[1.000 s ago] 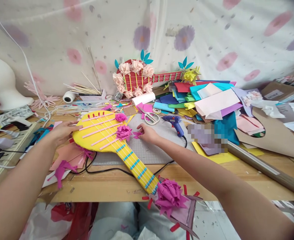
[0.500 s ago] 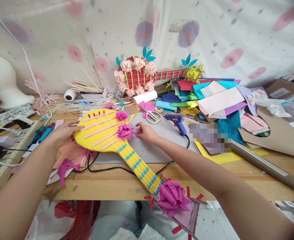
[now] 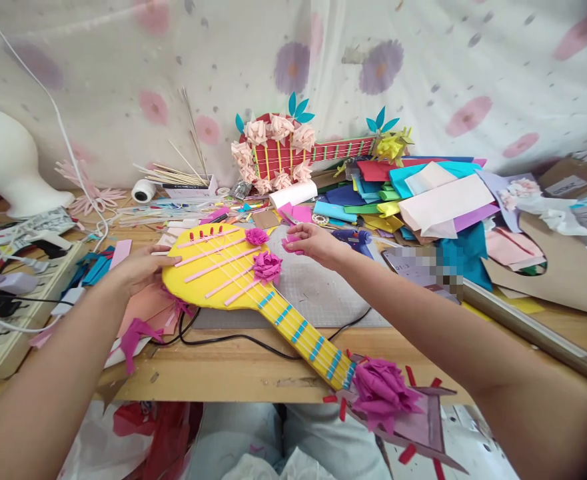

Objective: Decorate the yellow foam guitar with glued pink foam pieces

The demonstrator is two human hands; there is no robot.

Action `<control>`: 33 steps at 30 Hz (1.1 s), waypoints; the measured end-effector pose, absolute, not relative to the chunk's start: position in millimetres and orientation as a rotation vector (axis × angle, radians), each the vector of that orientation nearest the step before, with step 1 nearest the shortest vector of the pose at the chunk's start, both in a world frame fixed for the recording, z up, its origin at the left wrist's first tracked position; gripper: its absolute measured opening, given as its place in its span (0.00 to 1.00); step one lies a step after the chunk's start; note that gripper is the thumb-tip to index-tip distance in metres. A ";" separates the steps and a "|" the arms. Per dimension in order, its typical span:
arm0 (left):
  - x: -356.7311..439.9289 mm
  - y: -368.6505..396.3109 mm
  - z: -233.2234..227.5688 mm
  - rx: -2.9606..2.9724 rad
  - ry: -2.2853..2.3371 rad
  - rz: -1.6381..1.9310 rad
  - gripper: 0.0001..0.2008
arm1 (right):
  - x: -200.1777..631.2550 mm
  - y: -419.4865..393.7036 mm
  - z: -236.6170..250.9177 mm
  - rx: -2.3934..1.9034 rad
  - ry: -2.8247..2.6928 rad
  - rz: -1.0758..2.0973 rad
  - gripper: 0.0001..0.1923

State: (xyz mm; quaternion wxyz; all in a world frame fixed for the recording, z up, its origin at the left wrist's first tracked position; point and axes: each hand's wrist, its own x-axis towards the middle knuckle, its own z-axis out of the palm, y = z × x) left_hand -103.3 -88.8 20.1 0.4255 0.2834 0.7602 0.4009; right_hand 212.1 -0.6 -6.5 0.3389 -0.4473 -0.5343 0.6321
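Note:
A yellow paper lute point(image 3: 213, 293) lies slantwise over the table, pink strips and white strings across its body and blue bands along its neck. Its left edge is gripped by my left hand point(image 3: 146, 270). Two magenta crepe-paper flowers point(image 3: 267, 267) sit on the body's right side. A larger magenta flower point(image 3: 386, 393) covers the pegged head, which sticks out past the table's front edge. Above the lute, right of the flowers, my right hand point(image 3: 316, 243) pinches a small magenta paper piece point(image 3: 292, 245). That piece is partly hidden by my fingers.
A blue glue gun point(image 3: 350, 238) lies behind my right forearm on a grey cutting mat point(image 3: 313, 293). Coloured paper point(image 3: 443, 203) is heaped at the right. A red flower-trimmed paper instrument point(image 3: 278, 150) leans at the back. A power strip point(image 3: 48, 287) stands left; a black cord point(image 3: 238, 337) crosses the front.
The yellow lute has shifted right, with my left hand still on its edge. My right hand has moved right and farther back with the magenta paper piece, away from the flowers.

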 end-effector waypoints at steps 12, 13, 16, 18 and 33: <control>-70.3 -96.4 9.8 0.890 1.955 0.841 0.32 | 165.3 -21.8 22.7 -1.148 -1.588 1.608 0.15; -72.4 -98.6 10.1 0.932 1.957 0.804 0.32 | 159.1 -20.7 20.4 -1.140 -1.634 1.578 0.15; -84.5 -102.1 16.2 1.018 1.905 0.643 0.31 | 140.2 -18.6 11.1 -1.173 -1.776 1.428 0.15; -94.4 -100.3 24.0 1.078 1.915 0.553 0.28 | 129.5 -19.3 4.8 -1.188 -1.837 1.377 0.15; -38.0 -73.6 36.5 1.684 1.955 0.816 0.10 | 139.5 -23.4 4.9 -0.947 -2.258 1.030 0.29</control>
